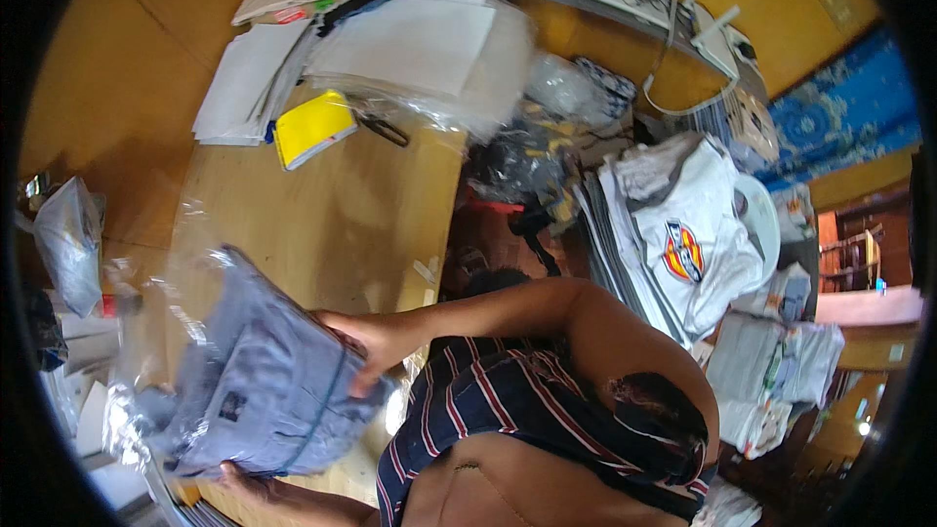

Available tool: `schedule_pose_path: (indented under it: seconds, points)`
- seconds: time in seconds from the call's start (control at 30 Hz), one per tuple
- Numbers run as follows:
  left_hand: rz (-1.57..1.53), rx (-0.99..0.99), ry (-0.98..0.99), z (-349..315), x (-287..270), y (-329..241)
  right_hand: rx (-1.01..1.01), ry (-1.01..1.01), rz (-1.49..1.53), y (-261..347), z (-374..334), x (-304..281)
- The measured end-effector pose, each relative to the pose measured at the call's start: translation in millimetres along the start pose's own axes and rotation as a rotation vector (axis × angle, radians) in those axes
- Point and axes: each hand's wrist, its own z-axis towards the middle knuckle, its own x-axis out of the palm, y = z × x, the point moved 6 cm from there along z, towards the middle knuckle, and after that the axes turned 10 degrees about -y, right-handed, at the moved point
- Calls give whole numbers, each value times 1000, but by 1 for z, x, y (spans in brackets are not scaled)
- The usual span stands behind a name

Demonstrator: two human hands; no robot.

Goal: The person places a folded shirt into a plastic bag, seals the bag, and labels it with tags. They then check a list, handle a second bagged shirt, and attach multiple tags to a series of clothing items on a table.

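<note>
- Handling the folded blue-grey cloth bundle [278,376]: it lies over the near left part of the wooden table [303,197], tilted; whether it rests or is lifted cannot be told.
- Right hand [356,340]: grasping the bundle's upper right edge, thumb on the near side, the remaining fingers largely hidden. A broad hold like this should support the folds better than a pinch.
- Left hand [244,485]: grasping the lower edge, most of its fingers out of sight beneath. Bearing weight from below should limit sagging.
- Dark cord [320,412]: crosses the bundle near the right hand. Pressure is best placed on the cloth beside it, lest the tie slip or crease the layers.
- Clear plastic [193,332]: spreads loosely about the bundle's left side; its full extent is unclear. Thin film probably snags and tears readily, so slack is best smoothed gradually, not pulled from one corner.
- Working space: the yellow book [314,129] and white papers [405,39] lie toward the far end, well apart from the bundle; turning it low and level should serve best.
</note>
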Motion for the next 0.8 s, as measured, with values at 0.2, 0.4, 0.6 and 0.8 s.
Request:
schedule_pose_path:
  seconds: [0.2, 0.4, 0.6, 0.8]
  points:
    - [-134, -29, 198, 4, 41, 0, -132, -252, -454, 112, 20, 4]
    - [-202, -141, 480, -30, 114, 18, -56, -521, -614, 100, -59, -26]
    - [-194, -224, 739, -102, 177, 8, 27, -555, -619, 148, -125, -27]
    - [-104, -352, 1049, -214, 239, -3, 40, -787, -438, 230, -244, -39]
